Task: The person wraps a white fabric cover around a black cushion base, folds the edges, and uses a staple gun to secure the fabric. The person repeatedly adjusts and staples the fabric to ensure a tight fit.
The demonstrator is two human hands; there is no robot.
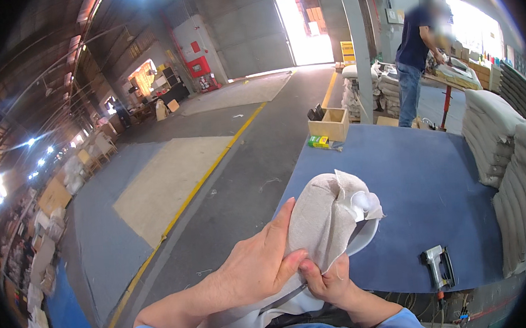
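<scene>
1. Closest to us, at the lower edge, both forearms in blue sleeves come up to a beige fabric-covered piece (322, 221) held above the near edge of the blue table (410, 172).
2. Left hand (255, 268): fingers spread flat along the left side of the fabric, thumb pressed toward the lower fold. It grips the cover, not fully closed.
3. Right hand (327, 279): curled tight, pinching the fabric's lower edge from beneath; thumb and fingertips closed on the cloth.
4. We note a white rounded part (366, 205) showing at the piece's upper right where the fabric is folded back.
5. Right of the hands, a grey staple gun (436, 264) lies on the table, near its front edge, apart from both hands.
6. At the table's far-left corner: a wooden box (329, 124) and a small green-yellow pack (318, 141) just beside it.
7. Stacked beige cushions (493, 142) line the right side.
8. Farthest: a person in dark blue (414, 62) stands at another bench, hands on work there.
</scene>
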